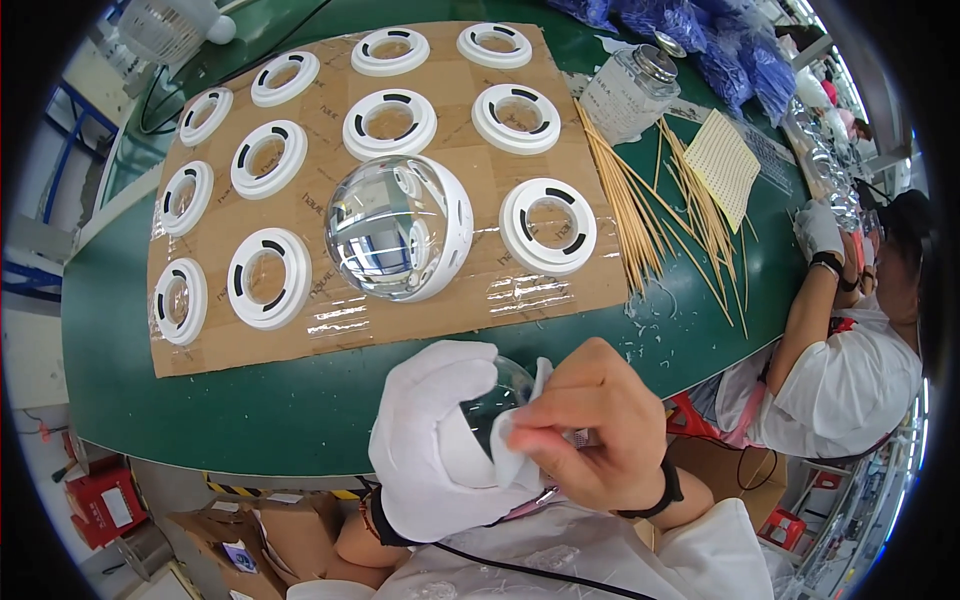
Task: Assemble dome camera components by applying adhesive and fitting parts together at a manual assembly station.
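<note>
In front of my body, my left hand (415,440), in a white glove, curls around a clear dome (512,375) that is see-through and rounded. My right hand (605,430) is bare and pinches a white cloth (510,450) against the dome. The glove and the cloth hide much of the dome. Just beyond my hands, a sheet of cardboard (340,338) lies on the green table. Several white rings (548,226) with black strips on their faces are laid out in rows on it. Among them stands a shiny, reflective dome (390,230) with a white base.
Thin wooden sticks (620,205) are spread right of the cardboard, by a labelled jar (630,95) and a yellow dotted sheet (722,165). Blue plastic bags (715,50) lie at the far right. A co-worker (840,350) sits at the right edge. A white fan (165,35) stands far left.
</note>
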`<state>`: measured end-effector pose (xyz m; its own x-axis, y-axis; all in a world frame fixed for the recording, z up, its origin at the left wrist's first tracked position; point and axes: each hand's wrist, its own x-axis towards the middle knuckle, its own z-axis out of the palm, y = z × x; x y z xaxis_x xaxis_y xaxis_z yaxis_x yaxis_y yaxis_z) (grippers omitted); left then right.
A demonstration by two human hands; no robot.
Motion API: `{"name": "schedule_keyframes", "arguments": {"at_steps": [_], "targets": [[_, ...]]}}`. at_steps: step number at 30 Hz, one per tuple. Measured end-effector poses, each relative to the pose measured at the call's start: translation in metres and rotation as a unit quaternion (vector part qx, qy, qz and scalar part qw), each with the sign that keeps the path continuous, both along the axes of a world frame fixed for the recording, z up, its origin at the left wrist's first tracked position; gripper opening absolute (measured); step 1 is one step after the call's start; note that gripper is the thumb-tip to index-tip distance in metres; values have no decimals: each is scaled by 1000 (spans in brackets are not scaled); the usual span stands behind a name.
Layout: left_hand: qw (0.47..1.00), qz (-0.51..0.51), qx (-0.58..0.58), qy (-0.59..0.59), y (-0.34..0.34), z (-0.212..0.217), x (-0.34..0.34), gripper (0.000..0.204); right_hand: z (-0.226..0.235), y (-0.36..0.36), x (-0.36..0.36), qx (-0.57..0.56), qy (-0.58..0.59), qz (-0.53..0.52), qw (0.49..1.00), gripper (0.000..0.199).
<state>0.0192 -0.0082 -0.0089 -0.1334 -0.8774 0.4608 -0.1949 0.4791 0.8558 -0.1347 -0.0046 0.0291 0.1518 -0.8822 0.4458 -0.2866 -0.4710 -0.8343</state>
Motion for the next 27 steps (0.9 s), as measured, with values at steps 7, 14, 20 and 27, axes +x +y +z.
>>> {"name": "schedule_keyframes", "arguments": {"at_steps": [7,14,20,27], "targets": [[997,-28,37,65,-1,-2,5,64,5,1,-9,-92,111,81,986,35],[997,-36,63,41,-3,13,5,70,0,2,-21,29,42,55,997,30],[997,-31,70,30,-1,14,3,69,7,-8,-8,-2,75,8,997,32],[997,-36,57,41,-5,2,10,69,9,-3,-10,-57,74,114,989,25]]}}
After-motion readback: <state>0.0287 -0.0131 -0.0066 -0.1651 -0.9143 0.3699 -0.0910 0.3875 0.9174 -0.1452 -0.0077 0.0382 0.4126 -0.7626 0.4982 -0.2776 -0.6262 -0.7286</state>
